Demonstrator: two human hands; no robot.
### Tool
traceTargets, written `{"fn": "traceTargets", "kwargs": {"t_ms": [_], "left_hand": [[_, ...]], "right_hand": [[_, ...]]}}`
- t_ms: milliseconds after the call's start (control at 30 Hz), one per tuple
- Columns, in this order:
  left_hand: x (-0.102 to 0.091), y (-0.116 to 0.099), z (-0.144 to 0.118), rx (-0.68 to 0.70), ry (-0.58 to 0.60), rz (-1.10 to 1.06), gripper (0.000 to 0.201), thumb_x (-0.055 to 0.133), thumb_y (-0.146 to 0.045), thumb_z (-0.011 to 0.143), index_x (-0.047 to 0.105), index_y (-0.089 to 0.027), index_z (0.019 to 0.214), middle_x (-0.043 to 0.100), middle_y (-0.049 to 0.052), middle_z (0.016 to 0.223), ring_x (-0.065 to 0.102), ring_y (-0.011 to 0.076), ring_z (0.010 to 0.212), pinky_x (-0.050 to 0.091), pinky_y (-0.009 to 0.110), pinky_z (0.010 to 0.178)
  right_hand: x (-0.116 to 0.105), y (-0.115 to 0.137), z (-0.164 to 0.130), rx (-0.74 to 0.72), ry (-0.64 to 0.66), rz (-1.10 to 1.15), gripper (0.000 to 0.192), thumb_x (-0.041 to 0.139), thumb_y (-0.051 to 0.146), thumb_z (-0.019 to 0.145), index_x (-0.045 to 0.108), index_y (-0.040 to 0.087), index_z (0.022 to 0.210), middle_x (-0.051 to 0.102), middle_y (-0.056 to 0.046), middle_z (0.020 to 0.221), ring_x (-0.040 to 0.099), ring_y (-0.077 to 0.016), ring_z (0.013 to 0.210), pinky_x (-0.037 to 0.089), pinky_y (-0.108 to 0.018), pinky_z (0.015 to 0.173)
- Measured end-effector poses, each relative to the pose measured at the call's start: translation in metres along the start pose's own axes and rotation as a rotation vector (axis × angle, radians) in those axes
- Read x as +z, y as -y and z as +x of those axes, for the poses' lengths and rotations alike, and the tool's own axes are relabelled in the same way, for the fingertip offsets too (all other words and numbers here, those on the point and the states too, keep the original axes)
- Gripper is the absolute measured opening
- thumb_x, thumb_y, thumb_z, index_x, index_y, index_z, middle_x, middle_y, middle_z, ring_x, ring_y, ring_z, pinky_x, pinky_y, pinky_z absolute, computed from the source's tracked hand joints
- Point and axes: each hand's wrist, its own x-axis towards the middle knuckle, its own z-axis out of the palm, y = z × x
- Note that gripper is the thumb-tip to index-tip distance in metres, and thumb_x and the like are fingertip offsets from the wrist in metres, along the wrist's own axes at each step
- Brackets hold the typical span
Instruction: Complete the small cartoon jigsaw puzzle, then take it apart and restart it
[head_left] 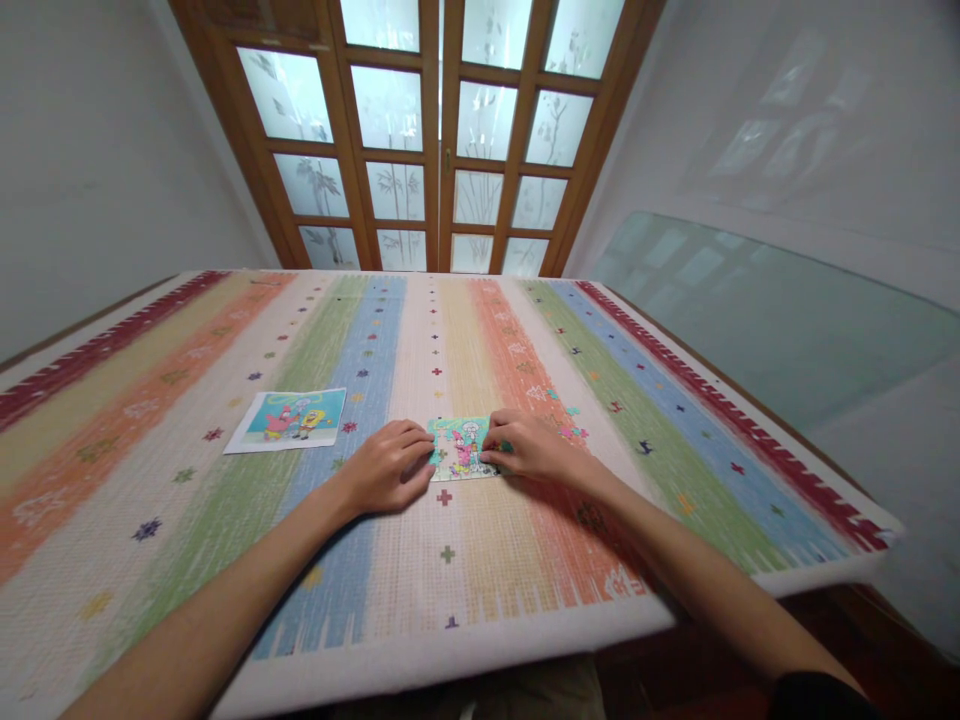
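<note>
In the middle of the frame, our left hand [391,464] and right hand [525,446] press flat on the small puzzle [463,447], gripping nothing, and a hard push could pop pieces loose.

Both bare forearms reached forward and converged. The left hand [390,465] lay palm down, fingers curled loosely inward. Just beside it, the right hand [525,447] rested palm down, its fingertips [491,452] bent toward the left hand.

soft daylight through frosted door [439,130]; wide-angle edge distortion.
</note>
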Motion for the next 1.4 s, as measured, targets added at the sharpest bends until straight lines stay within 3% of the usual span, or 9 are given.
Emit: {"fn": "traceTargets", "kwargs": {"t_ms": [267, 467, 733, 1000, 1400], "left_hand": [[0.001, 0.0, 0.0, 0.022, 0.004, 0.048, 0.017, 0.056, -0.022, 0.094, 0.07, -0.016, 0.103, 0.075, 0.011, 0.1, 0.067, 0.0267, 0.096, 0.058, 0.044, 0.086], [0.001, 0.001, -0.003, 0.034, -0.009, 0.075, 0.019, 0.057, -0.022, 0.094, 0.07, -0.014, 0.105, 0.076, 0.012, 0.102, 0.068, 0.0277, 0.098, 0.059, 0.045, 0.088], [0.002, 0.0, -0.003, 0.034, -0.007, 0.088, 0.017, 0.058, -0.022, 0.094, 0.073, -0.015, 0.099, 0.077, 0.012, 0.102, 0.068, 0.0274, 0.098, 0.058, 0.045, 0.088], [-0.001, -0.002, 0.001, 0.038, 0.006, 0.069, 0.018, 0.055, -0.021, 0.096, 0.071, -0.015, 0.096, 0.075, 0.01, 0.096, 0.066, 0.0253, 0.091, 0.057, 0.042, 0.083], [0.0, -0.001, 0.0, 0.039, 0.011, 0.046, 0.014, 0.056, -0.019, 0.095, 0.069, -0.015, 0.096, 0.075, 0.009, 0.095, 0.066, 0.0246, 0.088, 0.055, 0.042, 0.083]], "right_hand": [[0.006, 0.005, 0.009, -0.107, -0.062, 0.094, 0.024, 0.059, 0.011, 0.096, 0.078, 0.021, 0.107, 0.07, -0.01, 0.1, 0.064, -0.0219, 0.093, 0.05, -0.034, 0.083], [0.009, 0.0, 0.002, -0.081, -0.145, 0.077, 0.01, 0.069, 0.019, 0.092, 0.079, 0.019, 0.095, 0.069, -0.01, 0.098, 0.064, -0.0222, 0.091, 0.051, -0.036, 0.084], [0.028, 0.006, 0.003, -0.105, -0.277, 0.044, 0.015, 0.065, 0.025, 0.098, 0.079, 0.018, 0.098, 0.069, -0.011, 0.098, 0.063, -0.0225, 0.093, 0.051, -0.037, 0.083], [0.03, 0.027, 0.007, -0.138, -0.26, 0.012, 0.025, 0.06, 0.032, 0.101, 0.075, 0.015, 0.111, 0.067, -0.013, 0.105, 0.057, -0.0263, 0.103, 0.051, -0.042, 0.092], [0.039, 0.034, 0.014, -0.067, -0.315, 0.024, 0.02, 0.059, 0.027, 0.101, 0.075, 0.016, 0.106, 0.064, -0.012, 0.105, 0.053, -0.0262, 0.103, 0.049, -0.044, 0.094]]}}
